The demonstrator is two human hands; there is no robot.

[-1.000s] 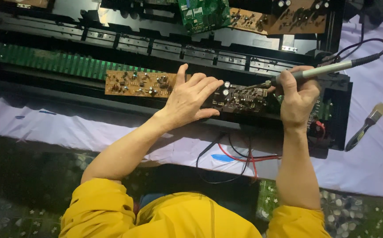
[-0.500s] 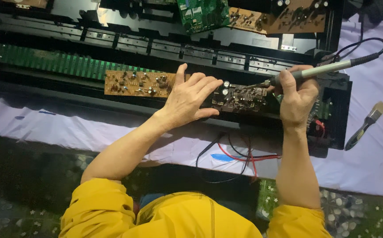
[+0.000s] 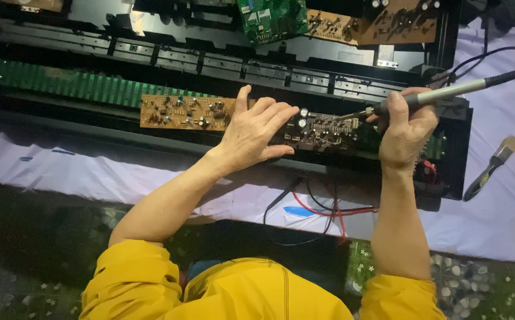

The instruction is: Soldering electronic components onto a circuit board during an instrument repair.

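Observation:
My left hand [image 3: 254, 131] lies flat, fingers spread, on a dark circuit board [image 3: 322, 131] inside a long black open chassis [image 3: 210, 59], pressing it down. My right hand [image 3: 405, 127] grips a grey soldering iron [image 3: 441, 93] like a pen; its tip touches the dark board near its upper right part. A brown circuit board [image 3: 183, 111] with many small parts sits just left of my left hand. A long green board [image 3: 61, 86] runs further left.
A paintbrush [image 3: 491, 166] lies on the pale cloth [image 3: 506, 213] at right. Red and black wires [image 3: 322, 210] trail from the chassis front. A green board [image 3: 272, 18] and brown boards [image 3: 388, 24] rest at the far edge. Dark patterned floor lies below.

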